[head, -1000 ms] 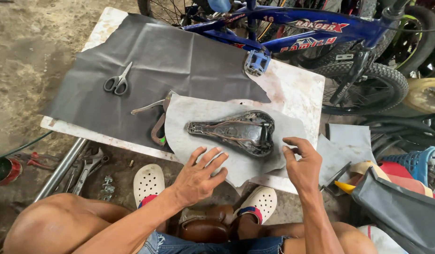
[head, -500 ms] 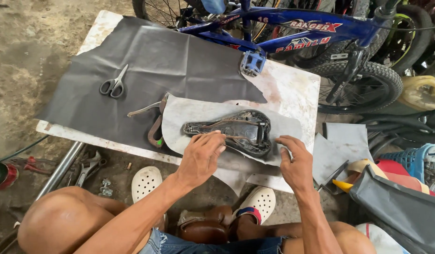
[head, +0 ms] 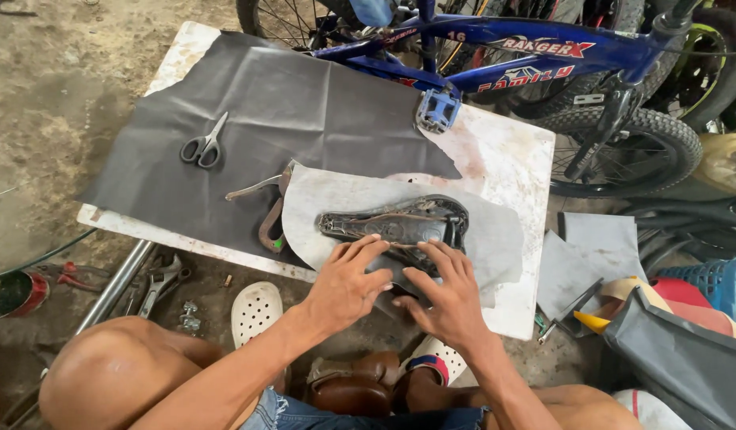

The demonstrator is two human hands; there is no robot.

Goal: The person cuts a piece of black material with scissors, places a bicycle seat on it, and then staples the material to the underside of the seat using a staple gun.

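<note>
Wrapping step: both hands — left hand (head: 346,287), right hand (head: 448,299) — open, flat, pressing the grey sheet's (head: 336,199) near edge up over the upturned bike saddle (head: 396,225) mid-table — next needs an even, taut pull.

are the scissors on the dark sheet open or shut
Shut. The scissors lie flat on the dark sheet, blades together in one point, the two handle loops side by side, away from both hands.
</note>
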